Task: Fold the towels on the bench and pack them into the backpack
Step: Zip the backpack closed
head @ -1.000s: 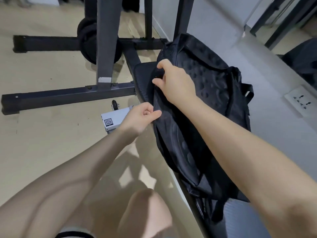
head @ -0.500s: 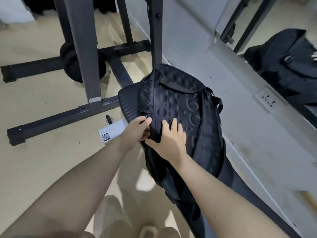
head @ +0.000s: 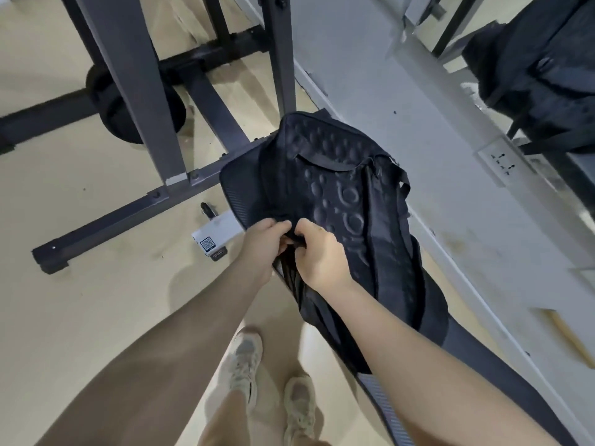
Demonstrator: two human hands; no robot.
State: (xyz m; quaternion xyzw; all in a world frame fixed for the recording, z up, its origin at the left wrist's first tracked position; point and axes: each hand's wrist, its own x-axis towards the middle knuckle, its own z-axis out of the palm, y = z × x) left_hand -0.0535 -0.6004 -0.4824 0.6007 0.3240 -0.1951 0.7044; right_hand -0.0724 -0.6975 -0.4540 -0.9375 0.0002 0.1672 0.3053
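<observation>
A black backpack (head: pixel 347 201) with a bubble-textured back panel lies on the dark padded bench (head: pixel 457 355), its top carry handle pointing away from me. My left hand (head: pixel 262 243) and my right hand (head: pixel 317 254) meet at the backpack's near left edge. Both pinch the dark fabric there, thumbs and fingers closed on it. What lies between the fingertips is too small to tell apart. No towels are in view.
A dark steel rack frame (head: pixel 128 101) with a weight plate (head: pixel 109 114) stands on the beige floor to the left. A white box (head: pixel 217 235) with a QR code lies beside the bench. The wall and a socket (head: pixel 502 160) are to the right, with mirrored reflections.
My right hand came down from the backpack's top edge to its near left edge, beside my left hand. My view has risen, so my shoes now show.
</observation>
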